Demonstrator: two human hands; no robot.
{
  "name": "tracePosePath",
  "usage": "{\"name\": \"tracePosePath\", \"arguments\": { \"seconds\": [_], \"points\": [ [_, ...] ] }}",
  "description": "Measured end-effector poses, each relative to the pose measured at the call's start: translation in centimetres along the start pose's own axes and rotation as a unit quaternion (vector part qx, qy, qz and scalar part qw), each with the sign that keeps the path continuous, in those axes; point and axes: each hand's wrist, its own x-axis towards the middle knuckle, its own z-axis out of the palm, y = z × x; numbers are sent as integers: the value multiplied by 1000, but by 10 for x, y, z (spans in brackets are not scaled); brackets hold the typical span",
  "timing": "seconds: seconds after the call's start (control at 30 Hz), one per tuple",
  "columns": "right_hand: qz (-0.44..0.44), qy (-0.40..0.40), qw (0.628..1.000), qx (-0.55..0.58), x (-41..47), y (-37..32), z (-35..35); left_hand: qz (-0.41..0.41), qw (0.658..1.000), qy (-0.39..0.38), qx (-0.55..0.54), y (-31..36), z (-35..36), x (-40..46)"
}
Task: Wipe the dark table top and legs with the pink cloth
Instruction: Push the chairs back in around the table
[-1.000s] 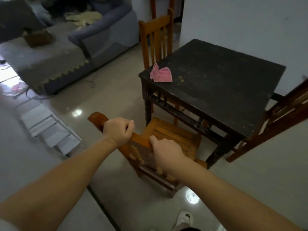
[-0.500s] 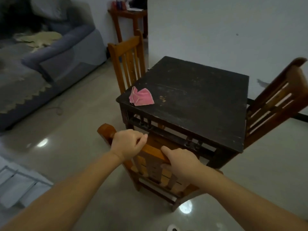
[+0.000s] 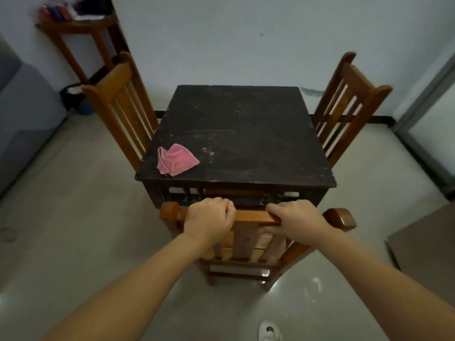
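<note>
The dark square table (image 3: 246,134) stands in front of me against the pale wall, its top dusty and scuffed. A crumpled pink cloth (image 3: 176,159) lies on its near left corner, untouched. Directly before the table is a wooden chair (image 3: 248,238) with its seat under the table. My left hand (image 3: 209,219) grips the chair's top rail on the left. My right hand (image 3: 295,221) grips the same rail on the right. The table's legs are mostly hidden behind the chair and the table's apron.
Two more wooden chairs flank the table, one on the left (image 3: 120,107) and one on the right (image 3: 344,102). A wooden side stand (image 3: 81,33) sits at the back left by a dark bin (image 3: 76,99). A brown board (image 3: 426,244) lies on the floor at right.
My view has swung round so I face the table squarely. The chair, held by both hands, has moved in under the table's near side. The cloth has stayed put.
</note>
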Motion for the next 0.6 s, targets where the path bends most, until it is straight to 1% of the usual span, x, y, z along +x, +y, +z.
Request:
{"name": "tracePosePath", "arguments": {
  "seconds": [0.07, 0.37, 0.47, 0.6],
  "points": [
    [3, 12, 1000, -6, 8, 6, -1, 0, 1000, -7, 4, -3, 1, 10],
    [23, -1, 1000, -4, 21, 20, -4, 21, 1000, -18, -12, -3, 4, 28],
    [19, 12, 1000, -3, 29, 22, -4, 21, 999, -21, -19, -8, 2, 34],
    [9, 7, 1000, -4, 29, 23, -3, 26, 999, -22, -15, -10, -1, 36]
  ]
}}
